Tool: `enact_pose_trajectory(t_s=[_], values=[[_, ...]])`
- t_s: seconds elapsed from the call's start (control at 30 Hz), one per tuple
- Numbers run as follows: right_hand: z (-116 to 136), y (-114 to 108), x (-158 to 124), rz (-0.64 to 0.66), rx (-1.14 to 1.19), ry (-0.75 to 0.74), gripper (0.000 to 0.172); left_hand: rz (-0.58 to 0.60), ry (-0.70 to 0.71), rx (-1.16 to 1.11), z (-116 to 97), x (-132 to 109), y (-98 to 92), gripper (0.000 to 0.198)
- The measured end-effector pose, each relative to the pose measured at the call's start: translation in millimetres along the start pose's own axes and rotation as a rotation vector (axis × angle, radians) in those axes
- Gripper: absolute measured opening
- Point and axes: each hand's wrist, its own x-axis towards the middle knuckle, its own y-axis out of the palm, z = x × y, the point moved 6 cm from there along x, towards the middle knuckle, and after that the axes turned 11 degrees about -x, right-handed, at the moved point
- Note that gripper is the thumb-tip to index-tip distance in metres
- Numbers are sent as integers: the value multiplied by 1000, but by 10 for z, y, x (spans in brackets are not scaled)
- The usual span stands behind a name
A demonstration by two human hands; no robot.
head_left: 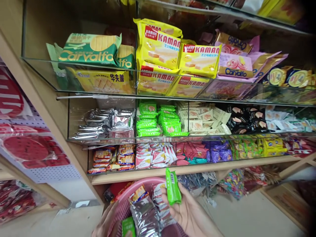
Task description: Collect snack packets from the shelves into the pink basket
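The wooden shelf [153, 174] spans the view above a pink basket [124, 196] of small packets. On its top visible tier sit yellow packs reading "KAMAN" [163, 44] and, to their left, a green pack marked "Carvalfo" [90, 51]. The left hand [105, 220] rests at the basket's left side, its grip unclear. The right hand [184, 205], closed, pinches a bright green packet [173, 189] over the basket, its barcode showing, its writing too small to read.

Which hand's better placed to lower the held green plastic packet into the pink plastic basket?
Right, most likely: the right hand already holds the green plastic packet by the right side of the pink plastic basket. The left hand is at the basket's left side, without a packet visible.
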Motion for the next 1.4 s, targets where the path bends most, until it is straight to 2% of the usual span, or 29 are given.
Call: enact_pose_trajectory(t_s=[0.13,0.3,0.37,0.47,0.57,0.7,0.77,0.87,0.93,1.03,1.1,1.23,1.3,1.4], values=[[-89,-86,25,71,110,36,38,-1,10,35,-42,27,-13,54],[-138,-150,36,132,198,36,28,-29,44,3,-84,40,-24,51],[-174,-150,36,155,201,47,28,-42,18,-21,-101,32,-17,49],[-250,-155,30,143,134,53,35,-52,-55,-42,-146,24,-14,48],[-224,-230,13,-12,-156,-139,46,-66,-84,-43,-189,26,-33,50],[-13,-277,-152,-391,-890,-584,46,-4,-60,11,-149,30,-25,52],[53,-223,-247,-518,-1221,-764,45,31,-38,32,-126,31,-19,52],[80,-149,-326,-565,-1515,-935,46,27,-44,28,-121,37,-38,50],[89,-131,-339,-557,-1582,-961,47,26,-49,15,-141,41,-39,47],[84,-136,-304,-519,-1483,-868,45,10,-68,-9,-160,42,-35,46],[0,-175,-234,-452,-1229,-716,46,-5,-82,-23,-164,42,-39,48],[-550,-218,-38,-166,-667,-287,54,15,-44,-34,-229,58,-71,48],[-842,-225,-3,-71,-611,-175,56,39,-52,-31,-260,69,-95,46],[-1106,-249,15,-59,-853,-139,42,80,-62,-40,-293,80,-107,46]])
